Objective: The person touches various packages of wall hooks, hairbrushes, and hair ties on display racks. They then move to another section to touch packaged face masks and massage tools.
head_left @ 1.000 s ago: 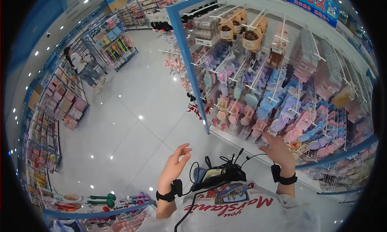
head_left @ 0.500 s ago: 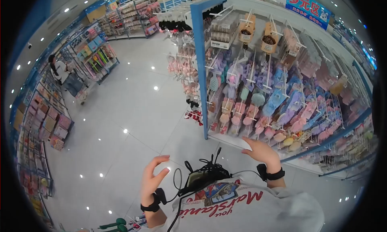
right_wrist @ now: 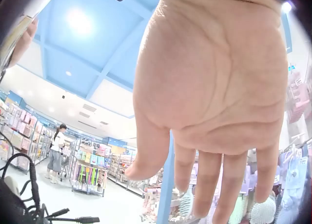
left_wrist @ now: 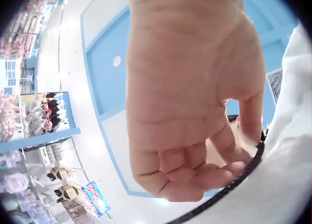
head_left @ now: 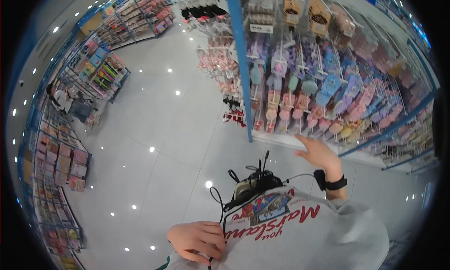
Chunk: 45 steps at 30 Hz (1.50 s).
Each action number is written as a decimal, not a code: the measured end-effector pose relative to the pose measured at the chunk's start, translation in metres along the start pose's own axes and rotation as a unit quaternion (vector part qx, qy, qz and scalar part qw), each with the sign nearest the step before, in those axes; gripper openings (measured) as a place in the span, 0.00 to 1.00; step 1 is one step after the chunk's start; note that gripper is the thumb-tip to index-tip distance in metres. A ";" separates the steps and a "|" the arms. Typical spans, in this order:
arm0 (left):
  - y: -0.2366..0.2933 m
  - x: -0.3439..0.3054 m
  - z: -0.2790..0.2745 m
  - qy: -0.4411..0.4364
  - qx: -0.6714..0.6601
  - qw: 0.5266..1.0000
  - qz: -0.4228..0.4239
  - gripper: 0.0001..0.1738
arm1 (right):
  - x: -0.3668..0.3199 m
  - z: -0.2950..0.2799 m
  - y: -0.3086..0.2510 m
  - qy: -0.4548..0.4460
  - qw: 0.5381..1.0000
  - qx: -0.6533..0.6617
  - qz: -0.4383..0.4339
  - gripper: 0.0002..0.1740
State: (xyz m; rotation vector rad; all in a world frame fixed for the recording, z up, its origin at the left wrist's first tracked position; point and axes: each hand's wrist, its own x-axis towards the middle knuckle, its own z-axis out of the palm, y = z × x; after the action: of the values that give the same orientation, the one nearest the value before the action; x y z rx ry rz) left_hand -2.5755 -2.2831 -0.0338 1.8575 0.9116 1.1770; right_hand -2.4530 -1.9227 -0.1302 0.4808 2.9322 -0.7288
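In the head view my left hand (head_left: 199, 242) is in front of the chest, its fingers curled at a black cord (head_left: 215, 195) that runs down the grey shirt (head_left: 328, 228). The left wrist view shows curled fingertips and the thumb right at the braided black cord (left_wrist: 219, 199), against the pale cloth. My right hand (head_left: 321, 153) is held out in the air, palm forward, fingers extended and holding nothing. Beyond it, packaged hairbrushes and combs (head_left: 323, 89) hang on a rack. Green and white brush heads (right_wrist: 263, 209) show behind its fingers in the right wrist view.
A blue rack post (head_left: 241, 68) stands ahead, with pink hair goods (head_left: 218, 63) hanging beside it. Low shelves (head_left: 61, 162) line the left, where a person (head_left: 70, 101) stands by a cart. Glossy floor (head_left: 159, 124) lies between. A device with cables (head_left: 253, 185) hangs at the chest.
The left hand has come back from the air to the chest, curling its fingers at the cord. The right hand stays raised and extended. The whole view has shifted.
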 end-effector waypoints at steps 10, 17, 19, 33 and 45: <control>-0.022 0.020 -0.004 -0.065 -0.025 0.997 -0.035 0.41 | -0.009 -0.005 0.026 0.051 0.999 0.010 0.003 0.30; -0.029 0.062 -0.005 -0.015 -0.033 0.998 -0.042 0.43 | -0.026 -0.015 0.046 0.055 0.996 0.020 0.063 0.30; -0.034 0.062 -0.010 -0.055 -0.049 0.996 -0.057 0.43 | -0.034 -0.012 0.053 0.055 0.996 0.023 0.070 0.31; -0.059 0.130 -0.020 -0.180 -0.092 0.979 -0.013 0.37 | -0.089 -0.023 0.110 0.072 0.982 0.060 0.162 0.31; -0.110 0.235 -0.018 -0.262 -0.118 0.958 0.004 0.20 | -0.180 -0.009 0.171 0.132 0.952 0.004 0.277 0.32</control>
State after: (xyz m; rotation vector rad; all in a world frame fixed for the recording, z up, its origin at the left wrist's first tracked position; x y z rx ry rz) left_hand -2.5350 -2.0258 -0.0294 1.8406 0.4441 0.6987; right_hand -2.2278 -1.8257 -0.1708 1.4231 2.7794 -0.6315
